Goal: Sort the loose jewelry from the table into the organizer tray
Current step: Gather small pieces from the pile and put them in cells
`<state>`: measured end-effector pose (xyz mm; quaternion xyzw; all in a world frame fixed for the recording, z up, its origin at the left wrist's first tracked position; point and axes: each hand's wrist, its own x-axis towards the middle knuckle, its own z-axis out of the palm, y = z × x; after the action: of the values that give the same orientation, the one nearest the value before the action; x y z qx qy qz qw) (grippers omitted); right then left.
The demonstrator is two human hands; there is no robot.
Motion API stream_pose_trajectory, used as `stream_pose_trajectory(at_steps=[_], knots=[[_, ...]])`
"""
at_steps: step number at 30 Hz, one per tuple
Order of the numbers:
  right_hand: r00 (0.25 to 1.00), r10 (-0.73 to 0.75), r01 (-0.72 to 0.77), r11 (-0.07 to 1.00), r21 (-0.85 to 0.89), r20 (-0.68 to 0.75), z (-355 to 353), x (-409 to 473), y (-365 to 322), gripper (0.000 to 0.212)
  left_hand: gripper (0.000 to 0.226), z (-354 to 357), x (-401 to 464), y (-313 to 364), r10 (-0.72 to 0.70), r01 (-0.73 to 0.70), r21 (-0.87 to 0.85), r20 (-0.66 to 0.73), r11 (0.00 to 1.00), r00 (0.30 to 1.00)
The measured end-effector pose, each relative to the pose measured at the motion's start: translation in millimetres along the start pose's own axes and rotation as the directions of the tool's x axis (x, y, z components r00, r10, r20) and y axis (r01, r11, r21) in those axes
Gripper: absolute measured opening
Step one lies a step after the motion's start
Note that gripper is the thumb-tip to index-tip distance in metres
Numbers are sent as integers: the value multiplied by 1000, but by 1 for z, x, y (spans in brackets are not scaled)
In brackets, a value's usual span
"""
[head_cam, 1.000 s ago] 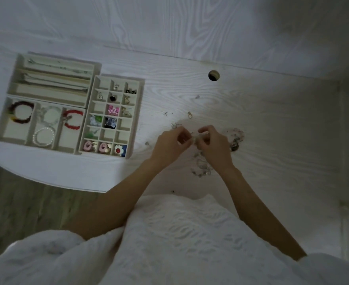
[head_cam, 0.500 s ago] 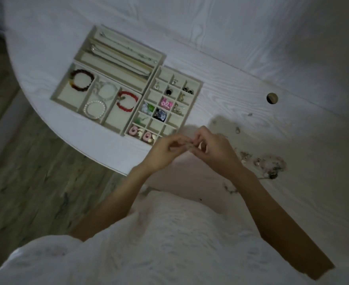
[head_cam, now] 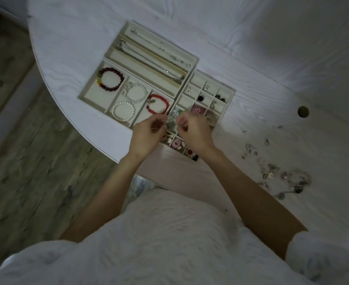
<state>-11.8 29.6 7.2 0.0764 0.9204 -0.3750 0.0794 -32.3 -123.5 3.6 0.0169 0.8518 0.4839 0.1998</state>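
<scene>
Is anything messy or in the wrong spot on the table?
Yes. A heap of loose jewelry still lies scattered on the table, right of the tray. Inside the tray, bracelets and chains look neatly sorted. Both hands hover over its small compartments.

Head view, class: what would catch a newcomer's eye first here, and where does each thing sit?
The beige compartmented organizer tray lies at the curved edge of the white wood-grain table, with a dark red beaded bracelet in its left section. The left hand and right hand hover over its small compartments, each apparently pinching something tiny. To the right lies a scatter of small loose jewelry pieces.
</scene>
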Motion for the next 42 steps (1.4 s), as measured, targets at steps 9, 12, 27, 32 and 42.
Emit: stream_pose_trajectory(at_steps=[9,12,27,32,42], knots=[[999,-32,22,971,-239,-40,5,1,13,14,48,-12,-11,-11,208,-228,236,105,945,972],[996,-73,51,951,-304,-60,6,0,13,5,38,-12,-9,-16,288,-276,311,8,909,957],[973,-221,155,832,-533,-62,14,3,9,15,10,-6,15,-12,448,-430,613,135,663,884],[971,-224,160,871,-464,-87,14,3,12,16,15,-6,18,5,370,-348,400,21,848,929],[949,-272,177,876,-448,-158,17,2,18,9,10,-1,21,-14,456,-385,631,57,674,888]])
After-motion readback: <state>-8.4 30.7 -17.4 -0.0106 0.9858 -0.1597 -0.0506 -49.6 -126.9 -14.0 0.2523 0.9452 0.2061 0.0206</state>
